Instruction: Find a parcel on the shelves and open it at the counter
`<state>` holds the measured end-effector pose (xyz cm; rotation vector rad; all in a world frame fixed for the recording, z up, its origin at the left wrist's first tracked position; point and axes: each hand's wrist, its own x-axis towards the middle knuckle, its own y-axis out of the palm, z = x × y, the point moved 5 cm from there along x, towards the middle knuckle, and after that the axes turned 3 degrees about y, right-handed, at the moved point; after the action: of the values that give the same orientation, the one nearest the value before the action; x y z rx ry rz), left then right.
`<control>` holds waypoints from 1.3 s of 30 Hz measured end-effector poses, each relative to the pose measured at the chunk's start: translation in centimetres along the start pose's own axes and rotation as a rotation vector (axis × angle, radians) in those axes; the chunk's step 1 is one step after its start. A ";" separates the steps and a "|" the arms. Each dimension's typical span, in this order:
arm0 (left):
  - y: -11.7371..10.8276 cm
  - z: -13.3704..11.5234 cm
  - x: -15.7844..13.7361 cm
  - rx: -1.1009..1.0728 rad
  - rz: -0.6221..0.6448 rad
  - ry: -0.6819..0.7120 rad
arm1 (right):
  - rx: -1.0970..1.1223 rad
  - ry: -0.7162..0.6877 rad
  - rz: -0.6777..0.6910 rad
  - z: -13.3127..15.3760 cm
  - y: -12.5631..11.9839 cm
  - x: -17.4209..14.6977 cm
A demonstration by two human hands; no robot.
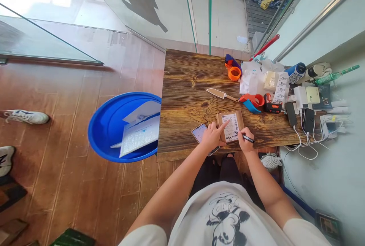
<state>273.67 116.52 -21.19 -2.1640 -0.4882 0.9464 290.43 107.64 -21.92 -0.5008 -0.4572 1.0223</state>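
A small brown cardboard box (pixel 242 119) with a white printed shipping label (pixel 230 118) lies near the table's front edge. My left hand (pixel 212 135) holds the box at its left side, with the index finger stretched over the label and the thumb at the lower corner. In my right hand (pixel 245 139) is a black marker pen (pixel 248 138), its tip at the label's lower right. Black scribbled marks run along the bottom of the label. Partly under my left hand lies a smartphone (pixel 199 132) with its screen lit.
Behind the box lie a knife (pixel 218 93), a red and blue tape dispenser (pixel 252 101) and an orange tape dispenser (pixel 234 72). Chargers and cables (pixel 309 122) crowd the right end. A blue bin (pixel 107 124) with white mailers stands left of the wooden table (pixel 182 97).
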 end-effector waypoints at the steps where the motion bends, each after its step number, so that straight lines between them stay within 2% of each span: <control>1: 0.0 0.0 0.0 0.000 -0.001 0.000 | -0.001 -0.002 0.001 0.0 0.0 0.0; 39: 0.6 0.3 0.2 0.007 -0.015 0.018 | 0.045 0.100 -0.048 -1.2 0.0 0.5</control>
<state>273.63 116.38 -21.92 -2.1574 -0.4915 0.9185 291.32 107.88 -22.81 -0.4961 -0.3545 0.9552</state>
